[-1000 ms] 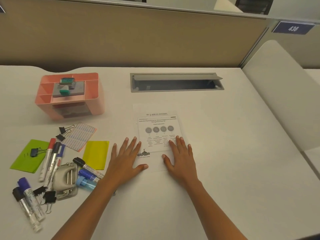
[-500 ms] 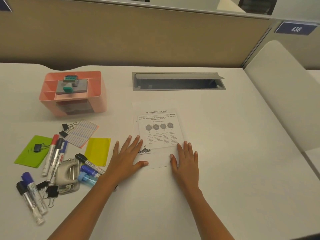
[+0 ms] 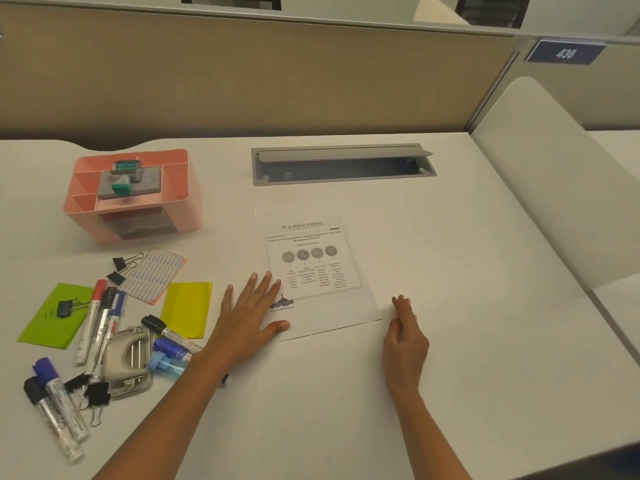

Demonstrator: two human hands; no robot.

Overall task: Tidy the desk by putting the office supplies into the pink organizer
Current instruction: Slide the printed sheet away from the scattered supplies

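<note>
Right hand (image 3: pixel 404 336) has slid off the paper (image 3: pixel 332 306) since the earlier frame. It now stands on its side just beside the sheet's near right corner, fingers loosely straight and together, holding nothing. Left hand (image 3: pixel 251 315) has stayed put: it lies flat and open, fingers spread, with the thumb and fingertips resting on the paper's near left corner. The sheet's near edge is lifted a little off the desk (image 3: pixel 450 271).

Right of the right hand, bare white desk runs out to the desk's edge, where a white side panel (image 3: pixel 554 185) rises. Beyond the paper sits a grey cable slot (image 3: pixel 343 166) with its lid ajar.

Just left of the left wrist the supplies crowd together: a blue marker (image 3: pixel 173 348), a black marker (image 3: pixel 166 330), a hole punch (image 3: pixel 128 362), a yellow note (image 3: pixel 187 310) and a green note (image 3: pixel 52 317). The pink organizer (image 3: pixel 83 220) stands behind them, well apart from both hands, near the desk's far left edge.
</note>
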